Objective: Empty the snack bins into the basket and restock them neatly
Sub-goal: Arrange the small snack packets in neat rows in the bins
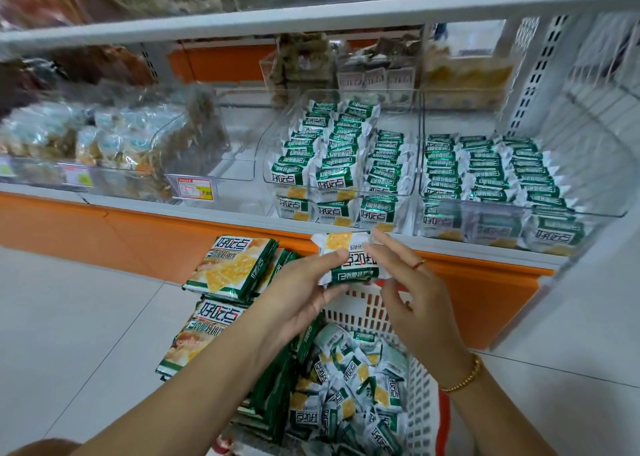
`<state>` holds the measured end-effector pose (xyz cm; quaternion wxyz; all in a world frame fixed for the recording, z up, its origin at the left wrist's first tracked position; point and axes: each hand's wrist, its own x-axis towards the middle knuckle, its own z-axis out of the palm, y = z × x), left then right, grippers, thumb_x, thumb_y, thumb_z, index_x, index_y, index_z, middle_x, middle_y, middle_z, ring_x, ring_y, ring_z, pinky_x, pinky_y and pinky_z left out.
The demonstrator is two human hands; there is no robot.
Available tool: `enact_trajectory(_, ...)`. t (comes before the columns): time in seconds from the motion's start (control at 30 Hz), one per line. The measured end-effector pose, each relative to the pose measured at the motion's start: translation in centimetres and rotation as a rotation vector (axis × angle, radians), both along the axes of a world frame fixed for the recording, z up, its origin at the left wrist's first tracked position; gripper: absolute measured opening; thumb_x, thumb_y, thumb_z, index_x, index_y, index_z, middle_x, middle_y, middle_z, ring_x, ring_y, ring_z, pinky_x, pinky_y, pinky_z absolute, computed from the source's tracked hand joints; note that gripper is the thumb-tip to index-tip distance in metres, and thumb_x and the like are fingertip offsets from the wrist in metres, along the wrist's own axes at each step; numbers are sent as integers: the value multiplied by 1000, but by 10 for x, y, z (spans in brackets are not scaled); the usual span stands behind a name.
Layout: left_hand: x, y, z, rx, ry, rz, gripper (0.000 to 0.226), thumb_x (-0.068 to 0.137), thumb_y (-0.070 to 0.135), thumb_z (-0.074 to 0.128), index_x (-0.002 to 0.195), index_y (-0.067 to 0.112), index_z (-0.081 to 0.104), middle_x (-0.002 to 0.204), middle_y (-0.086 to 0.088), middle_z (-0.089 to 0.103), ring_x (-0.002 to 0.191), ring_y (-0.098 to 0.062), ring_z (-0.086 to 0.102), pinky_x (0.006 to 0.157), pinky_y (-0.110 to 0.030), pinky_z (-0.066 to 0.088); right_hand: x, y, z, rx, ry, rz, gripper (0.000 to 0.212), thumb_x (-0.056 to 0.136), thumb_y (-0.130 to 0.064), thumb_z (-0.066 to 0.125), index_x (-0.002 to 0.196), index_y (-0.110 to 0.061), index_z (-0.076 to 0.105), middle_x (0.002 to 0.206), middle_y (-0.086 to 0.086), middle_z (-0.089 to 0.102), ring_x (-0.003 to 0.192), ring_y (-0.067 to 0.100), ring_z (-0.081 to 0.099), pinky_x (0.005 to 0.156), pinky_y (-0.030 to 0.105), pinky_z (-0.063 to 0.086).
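Midway through restocking: the left hand [298, 299] grips a snack packet [348, 260] between thumb and curled fingers; the right hand [415, 293] pinches its edge, apparently squaring it above the basket [360, 312] for the partly filled middle bin [267, 165].

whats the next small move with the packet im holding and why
Probably lift the packet and stand it in the middle bin, in its right-hand row. The left hand and right hand hold it above the basket, and that row looks shorter than the two beside it.
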<state>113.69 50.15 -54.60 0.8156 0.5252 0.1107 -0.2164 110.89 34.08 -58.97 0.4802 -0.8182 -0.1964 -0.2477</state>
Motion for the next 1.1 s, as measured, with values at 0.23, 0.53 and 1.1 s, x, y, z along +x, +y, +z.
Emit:
enact_trajectory(0.23,8,-17,-6,198,-170,42,57,71,15,80,118,0,51,116,-16,66,96,-22,70,82,-33,57,0,-5,21,828,804,74,42,73,-37,72,96,-2,65,74,5,61,66,16,60,60,25,55)
enact_trajectory(0.53,12,-37,4,289,-326,-28,22,90,32,63,100,13,60,94,-5,70,93,-19,68,89,-37,55,12,-22,24,1231,940,129,27,74,-20,69,94,-3,69,87,14,71,76,22,69,67,30,60)
enact_trajectory(1.1,31,-39,26,396,-255,-414,100,58,49,87,136,5,42,124,-14,63,105,-24,67,94,-41,53,45,-74,97,-274,532,168,33,66,-36,82,94,-40,65,96,-18,69,92,-1,63,87,25,52)
